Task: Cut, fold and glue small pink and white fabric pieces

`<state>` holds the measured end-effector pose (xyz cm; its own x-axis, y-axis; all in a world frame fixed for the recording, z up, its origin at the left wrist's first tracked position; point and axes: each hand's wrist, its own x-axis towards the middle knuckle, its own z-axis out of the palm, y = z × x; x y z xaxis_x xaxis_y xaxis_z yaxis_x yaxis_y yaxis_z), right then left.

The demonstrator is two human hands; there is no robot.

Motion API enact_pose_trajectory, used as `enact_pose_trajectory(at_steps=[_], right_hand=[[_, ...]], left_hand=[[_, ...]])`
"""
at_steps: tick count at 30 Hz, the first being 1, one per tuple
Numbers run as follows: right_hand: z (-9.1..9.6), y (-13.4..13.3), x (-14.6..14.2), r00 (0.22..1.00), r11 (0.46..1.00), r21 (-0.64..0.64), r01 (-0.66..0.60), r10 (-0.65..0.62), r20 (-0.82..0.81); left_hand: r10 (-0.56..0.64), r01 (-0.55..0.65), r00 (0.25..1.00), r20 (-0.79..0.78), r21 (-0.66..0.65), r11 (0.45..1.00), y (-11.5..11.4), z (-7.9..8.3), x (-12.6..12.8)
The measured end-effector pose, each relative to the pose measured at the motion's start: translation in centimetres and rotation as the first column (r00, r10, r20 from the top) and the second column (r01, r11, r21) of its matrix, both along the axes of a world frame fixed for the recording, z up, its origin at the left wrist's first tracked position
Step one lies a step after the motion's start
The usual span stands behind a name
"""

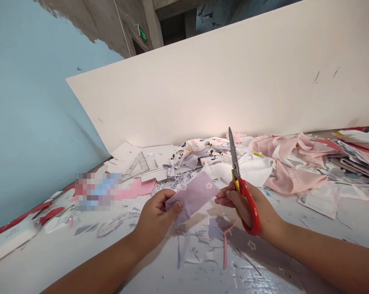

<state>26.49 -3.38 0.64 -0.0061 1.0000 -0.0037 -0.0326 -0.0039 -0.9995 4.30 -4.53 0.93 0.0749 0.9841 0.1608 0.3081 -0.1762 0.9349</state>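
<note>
A lilac piece of fabric (194, 195) with small flower prints is pinched between the thumb and fingers of my left hand (160, 214), held above the table. My right hand (248, 204) has a pair of scissors (251, 208) with red and yellow handles hooked in it. The blades point up, away from the fabric, and look closed. The fingertips of my right hand are at the fabric's right corner; whether they pinch it I cannot tell. Below both hands lie thin offcuts and a pink strip (225, 250).
White table (105, 261) strewn with scraps. Behind the hands lie floral cloth (209, 147), white cloth (248, 169) and pink cloth (294, 177). Paper pieces and a set square (138, 165) lie at the back left, a white box (11, 239) at the left edge. A white panel (218, 81) stands behind.
</note>
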Motion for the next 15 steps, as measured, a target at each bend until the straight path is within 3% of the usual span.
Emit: enact_pose_trajectory(at_steps=[7, 9, 11, 13, 15], right_hand=[[-0.2, -0.3, -0.4, 0.978, 0.988, -0.033, -0.151, 0.144, -0.15], [-0.4, -0.3, -0.5, 0.962, 0.982, -0.054, -0.181, 0.165, -0.216], [-0.6, -0.3, -0.6, 0.935, 0.964, -0.114, -0.242, 0.2, -0.293], [-0.7, -0.3, -0.6, 0.893, 0.9, -0.219, -0.376, 0.29, -0.344], [-0.7, -0.5, -0.8, 0.841, 0.803, -0.305, -0.513, 0.398, -0.367]], left_hand=[[-0.018, 0.032, 0.985, 0.174, -0.079, 0.996, 0.2, 0.0, 0.5], [-0.026, 0.03, 0.99, 0.136, -0.03, 0.999, 0.2, -0.3, 0.3], [-0.079, 0.072, 0.996, 0.046, 0.136, 0.988, 0.2, -0.4, 0.0], [-0.174, 0.208, 0.977, -0.119, 0.405, 0.89, 0.1, -0.4, -0.3], [-0.2, 0.388, 0.914, -0.353, 0.613, 0.688, -0.2, -0.1, -0.7]])
